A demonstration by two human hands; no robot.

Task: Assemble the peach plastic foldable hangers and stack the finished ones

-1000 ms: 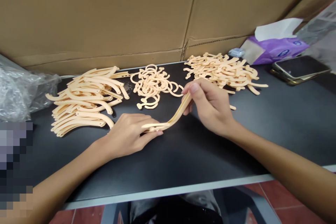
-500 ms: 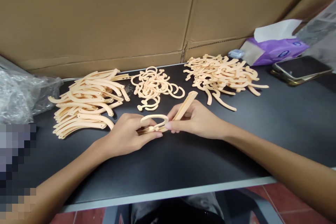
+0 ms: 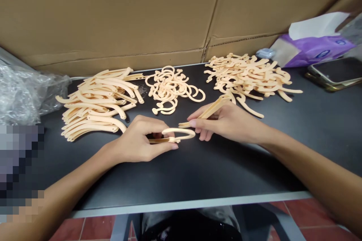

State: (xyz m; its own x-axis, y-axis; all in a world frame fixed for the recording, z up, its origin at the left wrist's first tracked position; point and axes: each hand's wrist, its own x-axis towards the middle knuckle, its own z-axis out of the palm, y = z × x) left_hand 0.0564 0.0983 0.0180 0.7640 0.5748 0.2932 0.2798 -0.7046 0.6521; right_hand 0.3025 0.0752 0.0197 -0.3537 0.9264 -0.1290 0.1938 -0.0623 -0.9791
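Head view: we worked above the table (image 3: 183,180), nearer us than the hook pile (image 3: 166,89).
Left hand (image 3: 141,141): we pinched a hook (image 3: 188,132) by its base, along with a strip (image 3: 158,141).
Right hand (image 3: 223,120): we pinched a second strip (image 3: 210,110), its tip just beside the hook.
Hook: we seemed to be mid-fitting; whether its base was seated, we couldn't tell.
Second strip: we judged it needed lining up with that base, the left grip steady.
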